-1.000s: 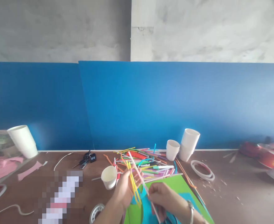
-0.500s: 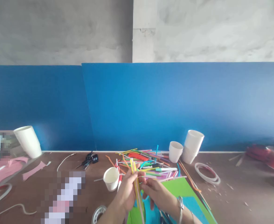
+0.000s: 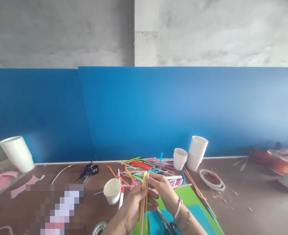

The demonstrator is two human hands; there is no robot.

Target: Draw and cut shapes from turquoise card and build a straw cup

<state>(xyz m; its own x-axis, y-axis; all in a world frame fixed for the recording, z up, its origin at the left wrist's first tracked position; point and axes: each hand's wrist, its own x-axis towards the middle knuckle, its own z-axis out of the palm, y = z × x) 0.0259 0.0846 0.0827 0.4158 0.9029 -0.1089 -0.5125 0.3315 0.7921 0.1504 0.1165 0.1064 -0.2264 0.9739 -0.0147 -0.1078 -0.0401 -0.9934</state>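
My left hand (image 3: 131,205) is closed around a few long drinking straws (image 3: 142,217), yellow and pale ones, held nearly upright. At their top end, the fingertips of my right hand (image 3: 163,186) pinch a yellow straw. Below my right wrist lie scissors (image 3: 167,222), partly hidden, on blue paper (image 3: 199,215) over a green sheet (image 3: 186,193). Just beyond my hands spreads a heap of coloured straws and pens (image 3: 153,164). A white paper cup (image 3: 112,192) stands to the left of my left hand.
A small cup (image 3: 180,159) and stacked cups (image 3: 197,153) stand by the blue partition (image 3: 139,114). More stacked cups (image 3: 18,154) lean at far left. Keys (image 3: 91,170), a tape roll (image 3: 100,227), white rings (image 3: 212,180) and pink paper strips (image 3: 23,186) lie on the brown table (image 3: 234,212).
My right hand has moved up to the top end of the straws and now pinches there. The straws have spread slightly apart. The view has shifted a little to the right.
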